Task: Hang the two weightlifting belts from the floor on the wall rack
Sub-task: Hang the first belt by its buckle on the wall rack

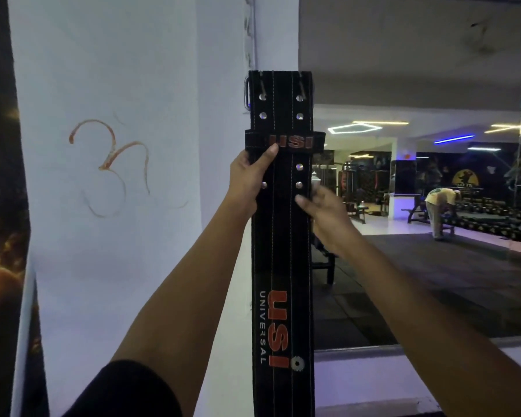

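Observation:
A black weightlifting belt (282, 236) with orange USI lettering and silver rivets hangs straight down against the white wall corner. Its metal buckle (247, 92) shows at the top left edge. What holds the belt's top is hidden behind it. My left hand (248, 179) grips the belt's left edge just under the keeper loop, thumb on the front. My right hand (325, 215) is at the belt's right edge below the rivets, fingers loosely spread and blurred, touching or just off it. A second belt is not in view.
A white wall (118, 176) with an orange painted symbol fills the left. A chain (248, 31) hangs above the belt. To the right, the gym floor with benches, a dumbbell rack and a bent-over person (441, 212).

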`<state>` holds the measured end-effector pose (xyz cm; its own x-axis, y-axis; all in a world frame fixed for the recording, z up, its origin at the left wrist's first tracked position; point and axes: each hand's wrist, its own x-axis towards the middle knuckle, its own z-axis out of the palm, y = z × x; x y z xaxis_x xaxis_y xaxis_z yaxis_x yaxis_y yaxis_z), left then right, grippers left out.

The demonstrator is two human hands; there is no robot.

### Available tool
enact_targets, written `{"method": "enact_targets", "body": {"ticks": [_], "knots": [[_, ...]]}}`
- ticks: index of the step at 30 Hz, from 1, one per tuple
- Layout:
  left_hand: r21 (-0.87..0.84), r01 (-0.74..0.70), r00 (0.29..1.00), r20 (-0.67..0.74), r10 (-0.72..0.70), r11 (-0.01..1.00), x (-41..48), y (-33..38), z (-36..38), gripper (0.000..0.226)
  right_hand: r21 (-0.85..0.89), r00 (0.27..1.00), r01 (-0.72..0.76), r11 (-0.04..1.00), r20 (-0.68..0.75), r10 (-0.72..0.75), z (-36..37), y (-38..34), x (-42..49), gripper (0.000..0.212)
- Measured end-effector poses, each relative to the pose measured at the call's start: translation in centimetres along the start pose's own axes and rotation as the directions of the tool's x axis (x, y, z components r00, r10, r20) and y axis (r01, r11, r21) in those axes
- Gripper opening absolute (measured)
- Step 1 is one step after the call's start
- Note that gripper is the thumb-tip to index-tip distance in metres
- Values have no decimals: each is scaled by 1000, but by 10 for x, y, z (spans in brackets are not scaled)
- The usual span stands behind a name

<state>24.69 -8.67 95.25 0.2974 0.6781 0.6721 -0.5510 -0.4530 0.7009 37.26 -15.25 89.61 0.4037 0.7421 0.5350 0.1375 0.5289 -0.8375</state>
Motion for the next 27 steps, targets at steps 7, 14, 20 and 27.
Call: {"method": "enact_targets", "body": {"ticks": [7, 14, 20, 27], "knots": [[41, -1, 1000, -27, 2, 999, 1, 3, -5, 21, -5, 987, -125, 992, 100, 125, -10, 38, -27, 13], [28, 5, 999, -32, -4, 1000, 0, 10, -10, 14, -142, 935, -267, 953, 201, 292, -19, 91, -61, 22], [9, -1, 1000, -26, 1, 1000, -2, 16, -10, 15, -94, 947, -280, 955, 137, 291, -16, 95, -62, 21], [-46, -12, 999, -34, 11, 999, -2, 17, -11, 11, 21, 973, -215, 976, 96, 212, -12, 78, -57, 33]]}}
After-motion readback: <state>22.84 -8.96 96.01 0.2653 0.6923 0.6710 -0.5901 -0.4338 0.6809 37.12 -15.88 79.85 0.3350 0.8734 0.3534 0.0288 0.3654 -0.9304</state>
